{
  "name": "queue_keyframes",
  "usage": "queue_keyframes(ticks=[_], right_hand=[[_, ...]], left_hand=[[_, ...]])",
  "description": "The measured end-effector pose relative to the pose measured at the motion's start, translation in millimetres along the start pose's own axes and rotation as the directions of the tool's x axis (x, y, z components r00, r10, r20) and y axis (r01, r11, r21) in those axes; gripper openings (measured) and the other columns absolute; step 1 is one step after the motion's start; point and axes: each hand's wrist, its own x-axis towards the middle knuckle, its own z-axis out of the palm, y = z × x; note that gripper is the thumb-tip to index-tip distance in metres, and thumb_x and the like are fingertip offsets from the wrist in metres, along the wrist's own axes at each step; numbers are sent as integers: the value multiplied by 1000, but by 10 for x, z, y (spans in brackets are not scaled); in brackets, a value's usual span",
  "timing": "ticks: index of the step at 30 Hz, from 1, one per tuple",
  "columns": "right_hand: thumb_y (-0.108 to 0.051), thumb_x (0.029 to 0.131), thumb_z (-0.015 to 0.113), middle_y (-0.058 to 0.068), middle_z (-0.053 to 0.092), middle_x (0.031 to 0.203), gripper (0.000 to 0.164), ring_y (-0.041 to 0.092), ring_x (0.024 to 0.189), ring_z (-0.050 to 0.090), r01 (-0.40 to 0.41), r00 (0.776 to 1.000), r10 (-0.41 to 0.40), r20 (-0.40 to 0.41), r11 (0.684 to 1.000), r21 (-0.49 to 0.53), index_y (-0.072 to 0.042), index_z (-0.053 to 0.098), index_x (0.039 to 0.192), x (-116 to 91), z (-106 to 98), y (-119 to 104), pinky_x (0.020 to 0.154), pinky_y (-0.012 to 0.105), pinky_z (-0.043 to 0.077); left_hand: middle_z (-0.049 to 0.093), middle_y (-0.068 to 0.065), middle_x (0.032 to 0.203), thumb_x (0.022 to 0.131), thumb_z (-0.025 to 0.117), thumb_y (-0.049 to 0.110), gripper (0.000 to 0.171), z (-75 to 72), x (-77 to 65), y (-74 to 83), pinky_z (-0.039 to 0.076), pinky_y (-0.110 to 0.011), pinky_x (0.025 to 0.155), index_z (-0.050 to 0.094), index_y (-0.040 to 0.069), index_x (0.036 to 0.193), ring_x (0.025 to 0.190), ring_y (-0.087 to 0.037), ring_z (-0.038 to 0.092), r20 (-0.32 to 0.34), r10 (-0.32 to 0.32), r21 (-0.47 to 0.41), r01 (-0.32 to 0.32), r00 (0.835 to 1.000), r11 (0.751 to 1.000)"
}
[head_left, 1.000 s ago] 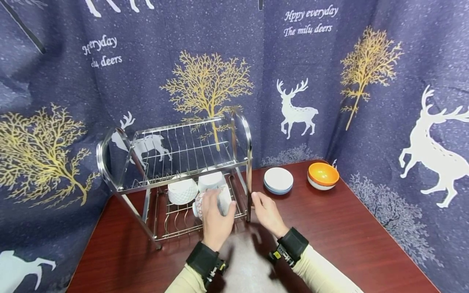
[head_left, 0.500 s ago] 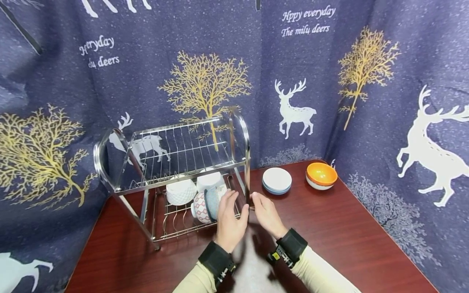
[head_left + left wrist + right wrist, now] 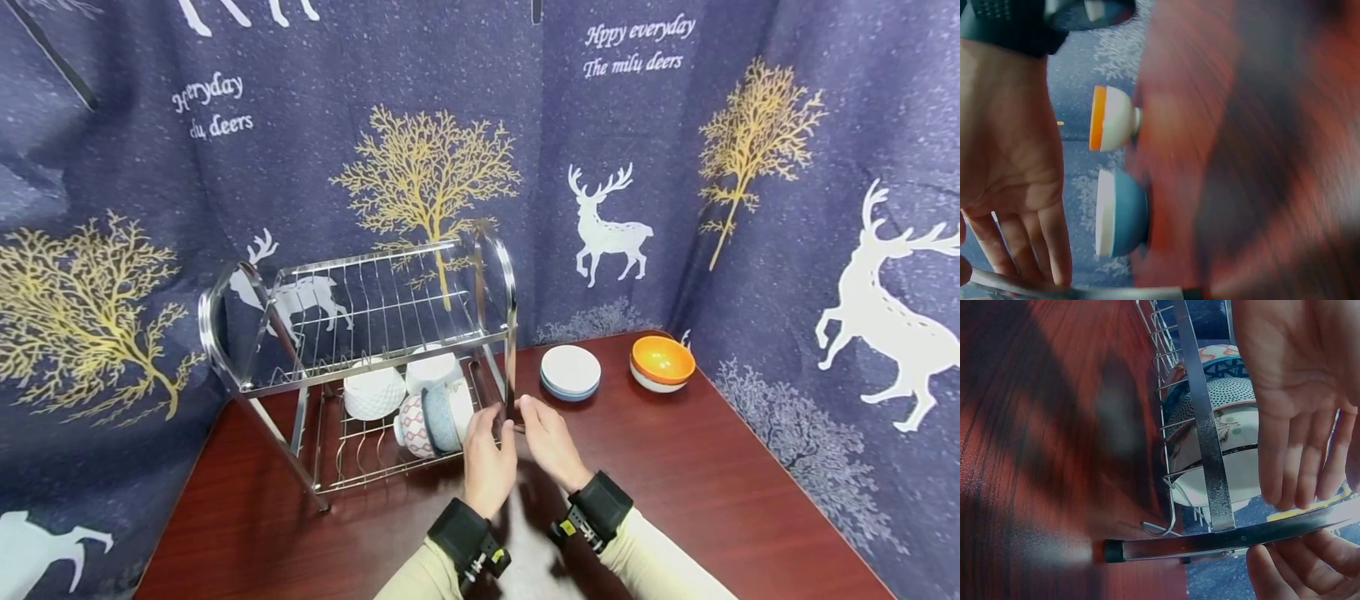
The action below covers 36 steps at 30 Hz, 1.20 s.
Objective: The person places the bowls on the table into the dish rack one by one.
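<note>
My left hand is by the lower right front of the metal dish rack, its fingers straight, nothing held. From the right, my right hand reaches to the same front post with extended fingers touching it; in the left wrist view that palm is seen with its straight fingers. On the rack's lower tier lie a red-patterned bowl, a blue-grey bowl and a white bowl on their sides, nested in a row. Two white bowls are behind them.
Right of the rack, a white bowl stacked in a blue bowl stands on the dark red table. An orange bowl in a white one is farther right. Above, the rack has an upper wire tier. A deer-printed curtain hangs behind.
My left hand has come away from the row of bowls and moved right to the rack's post, uncovering the bowls. The right hand stays at the post.
</note>
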Motion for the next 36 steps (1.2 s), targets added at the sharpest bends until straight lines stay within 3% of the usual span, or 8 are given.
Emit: queue_keyframes(ticks=[4, 9, 13, 19, 29, 36], right_hand=[[-38, 104, 35, 7, 66, 111, 44, 22, 103, 63, 1, 1000, -2, -12, 999, -48, -7, 65, 108, 4, 1, -15, 87, 40, 53], [-45, 102, 35, 7, 66, 112, 47, 21, 99, 65, -19, 999, 15, -30, 992, -121, -9, 65, 110, 2, -3, -25, 86, 39, 53], [-45, 103, 33, 8, 66, 112, 49, 20, 97, 66, -20, 1000, 17, -22, 989, -147, -9, 66, 109, 2, -9, -34, 86, 38, 53], [-45, 103, 32, 7, 66, 113, 51, 19, 96, 66, -18, 1000, 17, -6, 987, -160, -9, 66, 113, 2, -31, -49, 84, 35, 54], [-38, 105, 31, 5, 70, 95, 48, 30, 90, 65, 14, 1000, -8, 26, 972, -234, -10, 70, 101, 97, -159, -30, 78, 35, 52], [-37, 100, 48, 5, 69, 92, 35, 19, 84, 63, 36, 995, -69, -65, 910, -414, -10, 70, 99, 270, -396, -21, 78, 38, 50]], left_hand=[[63, -16, 105, 92, 60, 8, 25, 47, 29, 27, 52, -37, 82, 64, -4, 114, 96, -27, 62, -25, -90, -72, 88, 996, 993], [65, -16, 102, 92, 62, 13, 25, 115, 63, 35, 55, -33, 79, 66, -4, 110, 93, -27, 64, -47, -207, -148, 198, 977, 969], [64, -18, 103, 93, 61, 11, 25, 166, 73, 19, 55, -32, 79, 65, -7, 110, 94, -28, 64, -49, -248, -201, 234, 967, 951], [65, -18, 101, 92, 60, 6, 20, 226, 80, -1, 56, -32, 78, 65, -8, 106, 92, -28, 64, -59, -251, -255, 229, 966, 940], [66, -14, 94, 92, 61, 7, 13, 256, 92, -43, 56, -34, 73, 67, -3, 98, 83, -25, 65, -83, -207, -226, 184, 975, 957], [66, -12, 93, 92, 61, 7, 11, 272, 83, -77, 56, -33, 75, 67, -1, 98, 84, -24, 66, -74, -205, -200, 187, 976, 962]])
